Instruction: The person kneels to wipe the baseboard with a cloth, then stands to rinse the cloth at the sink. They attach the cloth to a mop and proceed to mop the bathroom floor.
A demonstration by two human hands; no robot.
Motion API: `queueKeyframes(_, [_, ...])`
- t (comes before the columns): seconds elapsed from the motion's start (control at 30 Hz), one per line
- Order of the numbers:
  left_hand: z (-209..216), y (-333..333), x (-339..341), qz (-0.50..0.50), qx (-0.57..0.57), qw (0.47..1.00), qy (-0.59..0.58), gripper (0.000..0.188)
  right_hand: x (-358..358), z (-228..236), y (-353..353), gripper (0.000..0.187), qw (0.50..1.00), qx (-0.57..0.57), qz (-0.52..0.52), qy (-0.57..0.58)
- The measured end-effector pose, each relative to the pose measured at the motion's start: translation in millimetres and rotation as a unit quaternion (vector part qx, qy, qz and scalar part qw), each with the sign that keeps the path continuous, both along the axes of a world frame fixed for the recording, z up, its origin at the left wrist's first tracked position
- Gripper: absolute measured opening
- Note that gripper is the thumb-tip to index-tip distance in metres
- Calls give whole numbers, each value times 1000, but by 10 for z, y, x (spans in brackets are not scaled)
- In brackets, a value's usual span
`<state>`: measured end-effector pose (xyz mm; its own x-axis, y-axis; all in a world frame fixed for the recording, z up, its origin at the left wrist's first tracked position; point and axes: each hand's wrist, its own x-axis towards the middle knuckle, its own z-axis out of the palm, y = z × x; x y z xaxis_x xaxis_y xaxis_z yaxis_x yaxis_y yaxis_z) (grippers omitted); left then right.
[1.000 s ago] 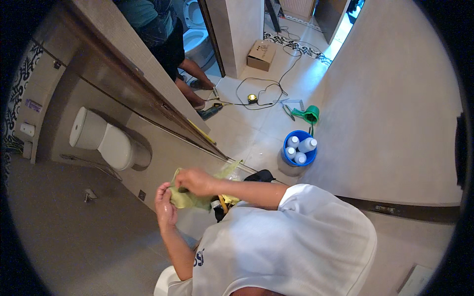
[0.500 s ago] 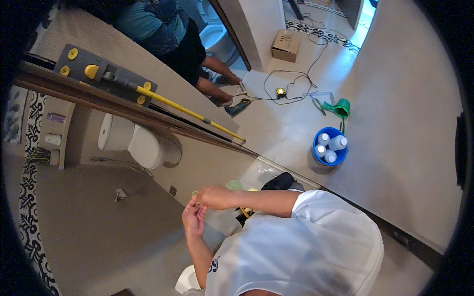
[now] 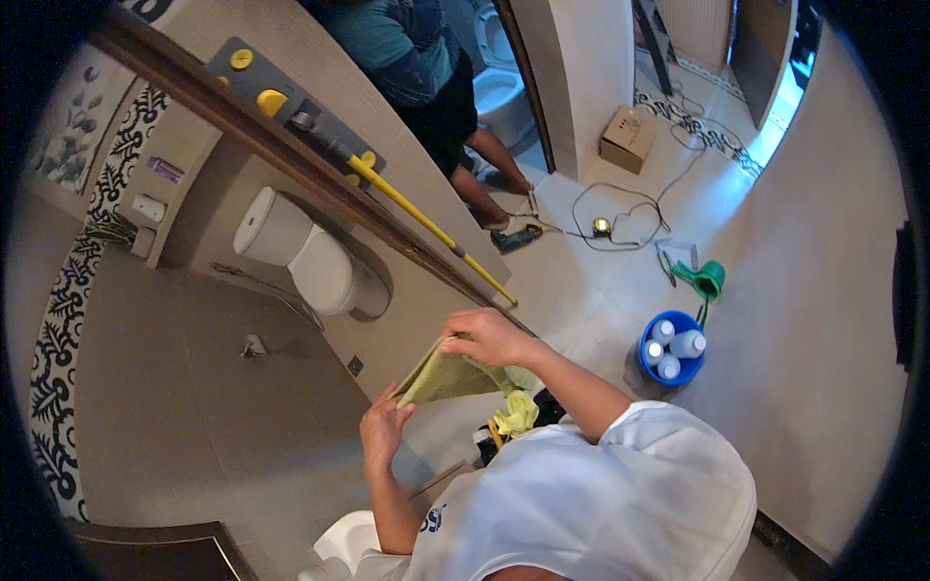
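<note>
A yellow-green cloth (image 3: 450, 379) hangs between my two hands, its top edge pulled out in a slanting line. My left hand (image 3: 384, 428) pinches its near left corner. Farther off and to the right, my right hand (image 3: 487, 338) grips the other end of that edge. Below the cloth, close to my body, lies a crumpled bright yellow item (image 3: 517, 414), perhaps a glove or another cloth; I cannot tell. Beside it are dark items and a yellow handle, partly hidden by my shirt.
A white toilet (image 3: 327, 276) stands ahead left, beyond a wall-leaning flat mop (image 3: 412, 211). At right, a blue bucket (image 3: 644, 360) holds several white bottles, near a green dipper (image 3: 710, 279). A cable loops over the floor by a cardboard box (image 3: 628, 138). Another person stands in the doorway.
My hands have moved apart from close together, spreading the cloth between them. The view has shifted, so the surroundings sit further right, and the bright yellow item shows more.
</note>
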<state>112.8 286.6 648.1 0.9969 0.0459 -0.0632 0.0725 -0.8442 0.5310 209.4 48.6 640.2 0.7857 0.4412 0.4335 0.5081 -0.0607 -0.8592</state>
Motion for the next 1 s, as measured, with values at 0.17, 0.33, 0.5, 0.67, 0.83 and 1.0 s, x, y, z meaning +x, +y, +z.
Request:
queueKeyframes(0.17, [110, -33, -39, -4, -48, 997, -60, 18, 63, -146, -252, 21, 995, -27, -49, 82])
queueKeyframes(0.33, [383, -317, 18, 117, -76, 988, -67, 22, 139, -122, -419, 17, 989, -42, 21, 140])
queueKeyframes(0.5, [123, -183, -94, 114, -145, 981, -56, 26, 258, -172, -366, 15, 989, -37, 47, 136])
queueKeyframes(0.67, [8, -182, -209, 147, -228, 953, -136, 19, 1051, -37, -415, 11, 963, 169, -34, 205])
queueKeyframes(0.83, [-454, 67, -342, 236, -240, 925, -179, 17, 2216, -65, 41, 23, 966, 154, -186, 89])
queueKeyframes(1.0, [-339, 269, -575, 298, -291, 886, -203, 17, 2864, -226, 472, 39, 978, 87, -176, 68])
